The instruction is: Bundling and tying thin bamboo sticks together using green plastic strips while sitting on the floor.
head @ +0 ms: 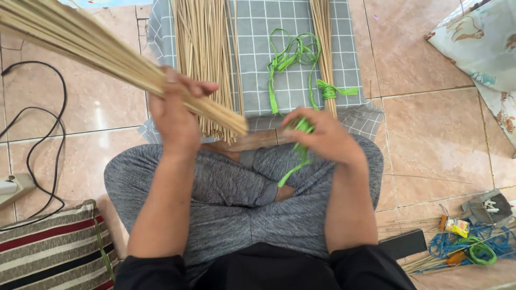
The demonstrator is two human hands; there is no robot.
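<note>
My left hand grips a thick bundle of thin pale sticks that slants from the upper left down to its cut ends near the middle. My right hand holds a green plastic ribbon, whose tail hangs over my crossed legs in grey trousers. More green ribbon lies looped on a grey checked cloth ahead of me. A loose pile of sticks rests on the cloth's left part. A tied stick bundle, bound with green ribbon, lies on its right part.
A black cable curls over the tiled floor at left. A striped cushion sits at the lower left. Blue and green cords, small packets and a dark flat object lie at the lower right. Patterned fabric fills the upper right.
</note>
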